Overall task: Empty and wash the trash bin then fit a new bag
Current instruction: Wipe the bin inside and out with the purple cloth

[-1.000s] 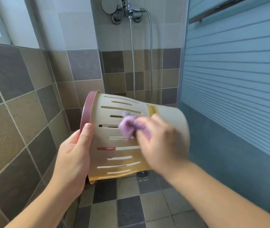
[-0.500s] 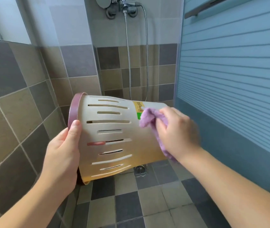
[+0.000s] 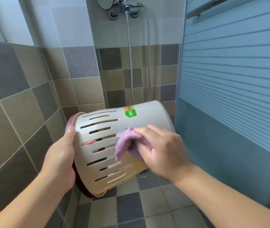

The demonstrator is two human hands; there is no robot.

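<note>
One bin (image 3: 131,129) sideways, rim left | left hand (image 3: 60,160) grips rim | right hand (image 3: 162,152) pinches cloth (image 3: 124,143)

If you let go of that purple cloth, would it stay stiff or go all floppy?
Probably floppy: the purple cloth already folds and droops where the right hand pinches it against the bin. It looks light too, since a few fingers carry it. It may be damp and cling a little, but wetness cannot be told here.
</note>
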